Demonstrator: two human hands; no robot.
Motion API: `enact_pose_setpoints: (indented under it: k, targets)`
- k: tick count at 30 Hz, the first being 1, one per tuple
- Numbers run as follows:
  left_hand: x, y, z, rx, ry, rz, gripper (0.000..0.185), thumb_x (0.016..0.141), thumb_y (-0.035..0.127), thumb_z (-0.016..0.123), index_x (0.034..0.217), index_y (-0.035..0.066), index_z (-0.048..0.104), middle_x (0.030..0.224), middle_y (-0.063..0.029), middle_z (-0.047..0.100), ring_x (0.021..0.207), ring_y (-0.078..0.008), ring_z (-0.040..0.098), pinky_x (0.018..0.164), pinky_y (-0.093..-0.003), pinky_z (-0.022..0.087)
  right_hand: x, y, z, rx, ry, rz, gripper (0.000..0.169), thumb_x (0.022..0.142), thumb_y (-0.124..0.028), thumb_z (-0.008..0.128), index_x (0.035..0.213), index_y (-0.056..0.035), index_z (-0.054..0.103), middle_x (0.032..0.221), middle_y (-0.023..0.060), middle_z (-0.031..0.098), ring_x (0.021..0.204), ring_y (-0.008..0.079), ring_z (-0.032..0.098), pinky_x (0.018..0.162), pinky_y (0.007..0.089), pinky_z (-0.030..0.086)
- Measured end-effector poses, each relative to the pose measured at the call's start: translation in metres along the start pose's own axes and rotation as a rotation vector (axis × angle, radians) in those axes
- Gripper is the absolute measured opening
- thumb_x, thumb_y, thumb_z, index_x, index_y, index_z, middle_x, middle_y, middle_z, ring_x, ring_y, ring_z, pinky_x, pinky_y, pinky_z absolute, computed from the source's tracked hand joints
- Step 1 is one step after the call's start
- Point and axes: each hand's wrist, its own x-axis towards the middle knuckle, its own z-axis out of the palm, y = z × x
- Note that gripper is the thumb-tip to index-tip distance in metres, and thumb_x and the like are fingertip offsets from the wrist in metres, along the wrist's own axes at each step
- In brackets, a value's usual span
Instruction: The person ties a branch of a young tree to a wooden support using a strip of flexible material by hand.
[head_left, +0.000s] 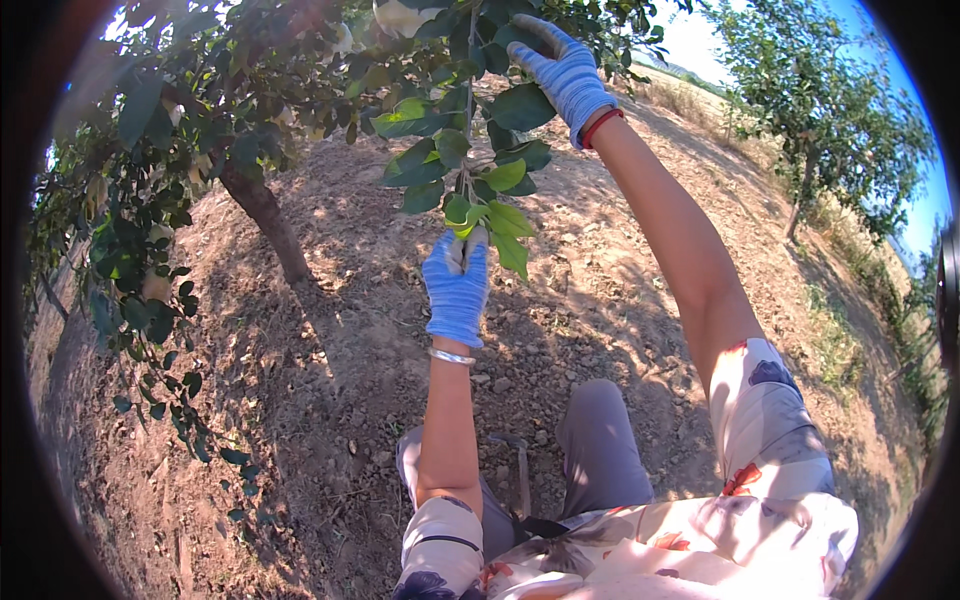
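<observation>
Before me a leafy branch (470, 97) hangs down from the top of the view, its tip carrying bright green leaves (504, 177). My left hand (457, 289), in a blue-and-white knitted glove, pinches the shoot tip between thumb and fingers; the leaves partly hide the pinch. Higher and to the right is my right hand (566, 71), gloved alike. Its thumb and fingers are apart around a dark leaf (532, 39) beside the branch, and I cannot tell whether they touch it. A large pale fruit or fruit bag (405, 16) hangs near the top edge.
A fruit tree with a leaning trunk (264, 217) stands at the left, with pale fruits or bags (156, 285) among its low branches. Another tree (810, 142) stands far right. Between my knees is a bent, bar-like object (523, 469) on the dry, cloddy soil (360, 360).
</observation>
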Motion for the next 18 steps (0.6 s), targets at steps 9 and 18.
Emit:
enact_pose_setpoints:
  k: [9, 18]
  targets:
    - [0.001, 0.000, -0.007, 0.082, -0.019, 0.008, 0.014, 0.087, 0.013, 0.055, 0.087, 0.000, 0.060, 0.071, 0.0008, 0.056, 0.061, -0.0043, 0.044, 0.054, -0.0218, 0.038, -0.009, 0.000, 0.004, -0.061, 0.121, -0.049, 0.014, 0.077, -0.009, 0.066, 0.091, -0.0076, 0.066, 0.081, 0.0031, 0.065, 0.072, 0.0083, 0.057, 0.069, 0.0239, 0.048]
    - [0.000, 0.002, -0.004, -0.019, -0.018, -0.076, 0.013, 0.087, 0.010, 0.056, 0.091, -0.001, 0.059, 0.075, 0.0006, 0.057, 0.065, -0.0037, 0.046, 0.058, -0.0207, 0.040, -0.024, 0.004, -0.006, -0.053, 0.239, -0.071, 0.011, 0.081, -0.012, 0.061, 0.088, -0.0029, 0.062, 0.077, 0.0068, 0.064, 0.068, 0.0102, 0.055, 0.065, 0.0255, 0.046]
